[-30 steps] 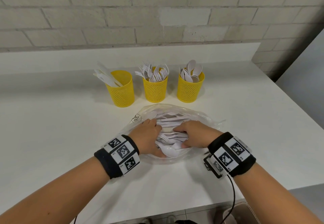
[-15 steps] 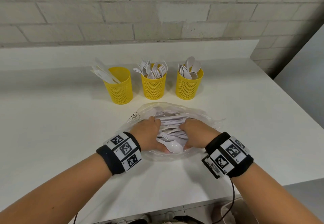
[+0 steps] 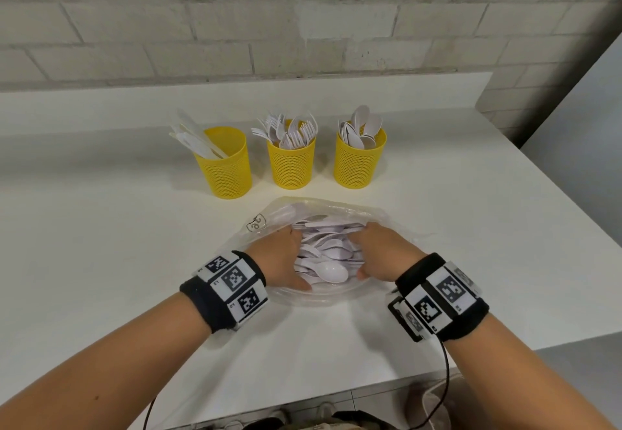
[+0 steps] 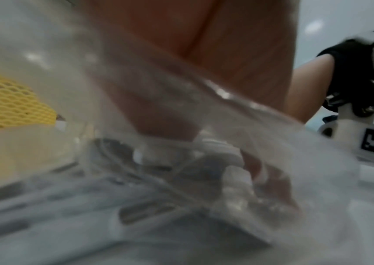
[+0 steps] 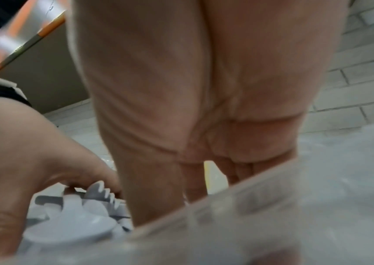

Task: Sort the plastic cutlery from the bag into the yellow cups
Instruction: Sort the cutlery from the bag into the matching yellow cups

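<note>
Both forearms reach forward over the near edge of the bench (image 3: pixel 101 261), palms turned toward each other, and both hands are sunk into the open mouth of the clear plastic bag (image 3: pixel 377 217). The left hand (image 3: pixel 281 258) sits at the left side of the opening and the right hand (image 3: pixel 383 251) at the right, with the heap of white cutlery (image 3: pixel 331 251) between them. In the head view the fingers of both hands curl down out of sight among the pieces, so whether either grip is spread or pinching something cannot be told from there.

The right wrist view shows the right palm from below, its fingers bent down behind the bag's edge; it also shows the left hand's fingers bent over a white fork (image 5: pixel 104 193) and a spoon (image 5: pixel 72 231), touching them, though a firm pinch is not clear. The left wrist view is blurred by the bag's film; it shows the yellow mesh of a cup at far left and the right wristband (image 4: pixel 362 59) at far right.

Beyond the bag stand three yellow cups in a row: the left cup (image 3: pixel 227 174) holds knives, the middle cup (image 3: pixel 291 167) forks, the right cup (image 3: pixel 358 163) spoons. The bench is white, backed by a low white ledge and a pale brick wall (image 3: pixel 303 26).
</note>
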Tool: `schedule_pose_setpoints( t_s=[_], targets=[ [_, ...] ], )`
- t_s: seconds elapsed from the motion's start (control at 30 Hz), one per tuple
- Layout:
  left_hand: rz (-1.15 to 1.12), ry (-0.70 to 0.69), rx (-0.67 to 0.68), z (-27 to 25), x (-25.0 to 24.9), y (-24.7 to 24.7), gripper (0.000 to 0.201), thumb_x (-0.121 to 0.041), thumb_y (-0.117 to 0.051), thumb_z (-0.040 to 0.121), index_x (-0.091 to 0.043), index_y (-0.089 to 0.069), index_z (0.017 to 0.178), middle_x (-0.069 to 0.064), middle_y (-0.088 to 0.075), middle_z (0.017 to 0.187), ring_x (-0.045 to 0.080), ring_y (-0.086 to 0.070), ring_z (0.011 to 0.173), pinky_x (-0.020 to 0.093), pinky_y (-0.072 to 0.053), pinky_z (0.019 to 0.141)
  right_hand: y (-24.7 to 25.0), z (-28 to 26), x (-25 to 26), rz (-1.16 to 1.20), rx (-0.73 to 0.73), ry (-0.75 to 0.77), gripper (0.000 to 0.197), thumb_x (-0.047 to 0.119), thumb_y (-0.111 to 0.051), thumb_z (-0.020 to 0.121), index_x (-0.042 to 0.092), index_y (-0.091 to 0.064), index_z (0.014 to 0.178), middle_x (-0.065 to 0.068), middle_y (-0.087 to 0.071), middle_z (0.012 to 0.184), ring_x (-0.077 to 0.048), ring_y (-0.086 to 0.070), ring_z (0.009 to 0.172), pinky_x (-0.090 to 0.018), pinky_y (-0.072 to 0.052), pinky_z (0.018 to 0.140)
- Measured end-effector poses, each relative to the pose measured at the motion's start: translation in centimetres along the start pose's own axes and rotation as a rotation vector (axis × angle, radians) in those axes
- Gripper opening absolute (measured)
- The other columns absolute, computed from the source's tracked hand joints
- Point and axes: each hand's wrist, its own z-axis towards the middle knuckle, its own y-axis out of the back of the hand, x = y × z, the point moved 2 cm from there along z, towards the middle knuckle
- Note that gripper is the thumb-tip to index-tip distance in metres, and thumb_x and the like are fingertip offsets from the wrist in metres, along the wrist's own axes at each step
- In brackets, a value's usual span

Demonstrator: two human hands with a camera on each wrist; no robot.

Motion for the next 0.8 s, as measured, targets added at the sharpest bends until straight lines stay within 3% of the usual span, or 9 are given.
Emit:
schedule_pose_setpoints(
  t_s=[0.17, 0.3, 0.4, 0.67, 0.8],
  targets=[
    [-0.019, 0.021, 0.014, 0.4, 0.0, 0.4, 0.083, -0.05, -0.078, 0.068, -0.01, -0.041, 0.13, 0.009, -0.043, 0.133, 0.025, -0.044, 0.122, 0.033, -0.04, 0.101, 0.2, 0.1, 0.7, 0.084, -0.055, 0.036, 0.064, 0.012, -0.075, 0.073, 0.009, -0.047, 0.13, -0.013, -0.054, 0.13, -0.029, -0.051, 0.119, -0.031, -0.042, 0.095],
    [-0.067, 0.028, 0.025, 0.7, 0.0, 0.4, 0.083, -0.047, -0.081, 0.064, -0.01, -0.043, 0.128, 0.007, -0.049, 0.129, 0.024, -0.05, 0.117, 0.036, -0.044, 0.098, 0.3, 0.1, 0.0, 0.137, -0.081, -0.032, 0.068, 0.02, -0.077, 0.073, 0.01, -0.046, 0.133, -0.014, -0.052, 0.129, -0.029, -0.052, 0.117, -0.028, -0.041, 0.089],
    [-0.106, 0.032, 0.02, 0.8, 0.2, 0.1, 0.084, -0.047, -0.08, 0.066, -0.011, -0.042, 0.13, 0.006, -0.049, 0.131, 0.023, -0.049, 0.118, 0.037, -0.043, 0.1, -0.1, 0.2, -0.4, 0.091, -0.079, -0.088, 0.069, 0.028, -0.075, 0.076, 0.011, -0.042, 0.134, -0.015, -0.052, 0.128, -0.03, -0.053, 0.116, -0.03, -0.042, 0.091],
    [-0.144, 0.038, 0.025, 0.9, 0.2, 0.3, 0.082, -0.047, -0.082, 0.064, -0.01, -0.044, 0.125, 0.007, -0.05, 0.127, 0.024, -0.05, 0.116, 0.034, -0.042, 0.097, 0.0, 0.8, 0.3, 0.165, -0.098, -0.076, 0.054, 0.021, -0.073, 0.077, 0.008, -0.052, 0.125, -0.012, -0.06, 0.124, -0.029, -0.056, 0.113, -0.028, -0.042, 0.09],
    [-0.159, 0.004, -0.006, 1.0, 0.2, 0.4, 0.082, -0.047, -0.083, 0.062, -0.011, -0.046, 0.126, 0.006, -0.053, 0.126, 0.024, -0.052, 0.115, 0.038, -0.043, 0.097, 0.0, 0.6, 0.4, 0.192, -0.099, -0.075, 0.061, 0.016, -0.072, 0.078, 0.008, -0.047, 0.133, -0.013, -0.055, 0.13, -0.028, -0.052, 0.119, -0.029, -0.04, 0.095]
  ],
)
